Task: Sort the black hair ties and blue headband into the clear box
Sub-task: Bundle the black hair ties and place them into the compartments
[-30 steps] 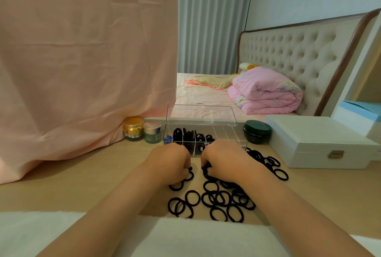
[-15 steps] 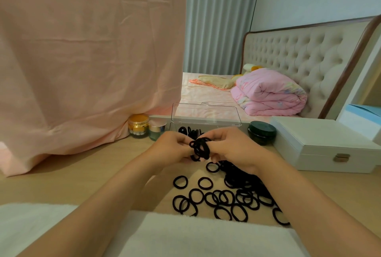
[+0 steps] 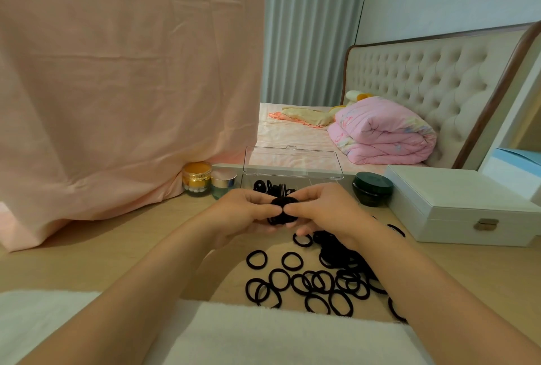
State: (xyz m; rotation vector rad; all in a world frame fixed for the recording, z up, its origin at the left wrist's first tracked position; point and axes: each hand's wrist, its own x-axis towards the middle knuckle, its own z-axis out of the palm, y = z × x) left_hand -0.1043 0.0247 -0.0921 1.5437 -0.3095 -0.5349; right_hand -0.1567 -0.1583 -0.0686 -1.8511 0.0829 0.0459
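Left hand [image 3: 248,214] and right hand [image 3: 323,209] pinch bunched hair ties [image 3: 282,207] (box [image 3: 292,163] open).

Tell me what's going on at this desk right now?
A person's left hand and right hand together pinch a small bunch of black elastic hair ties, raised just in front of the open clear plastic box, which holds some ties. Many more loose black hair ties lie on the light wooden desk nearer the person.
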